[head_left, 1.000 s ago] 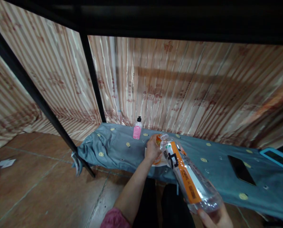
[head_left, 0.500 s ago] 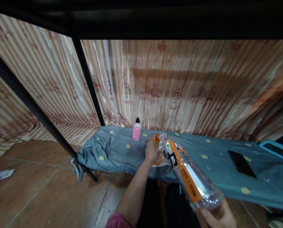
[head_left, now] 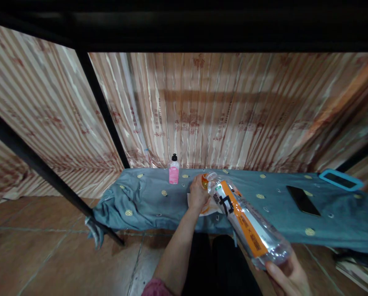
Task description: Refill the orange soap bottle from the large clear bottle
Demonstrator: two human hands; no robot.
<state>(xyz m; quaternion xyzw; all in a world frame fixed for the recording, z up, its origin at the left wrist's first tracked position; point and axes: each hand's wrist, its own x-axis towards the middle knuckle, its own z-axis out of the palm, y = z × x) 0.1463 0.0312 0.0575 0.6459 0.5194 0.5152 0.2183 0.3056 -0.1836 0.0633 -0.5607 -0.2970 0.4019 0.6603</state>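
Note:
My right hand (head_left: 287, 275) grips the base of a large clear plastic bottle (head_left: 248, 222) with an orange and white label. The bottle is tilted, with its neck at the upper left beside my left hand (head_left: 199, 193). My left hand is closed around a small orange container (head_left: 204, 181); my fingers hide most of it. The bottle's mouth is at the container's rim; I cannot make out any liquid passing between them. Below both hands lies a white and orange sheet or packet (head_left: 211, 209), partly covered by my left hand and the bottle.
A grey-blue cloth (head_left: 153, 201) covers the long bench. On it stand a pink-labelled bottle (head_left: 173, 170) with a black cap, a dark phone (head_left: 303, 200) and a blue-framed tablet-like device (head_left: 341, 180). Black metal posts (head_left: 102, 102) and a striped curtain (head_left: 187, 94) enclose the space.
My view has turned slightly right, so the bench things appear further left. Both hands keep their holds, and the bottle keeps nearly the same tilt against the orange container.

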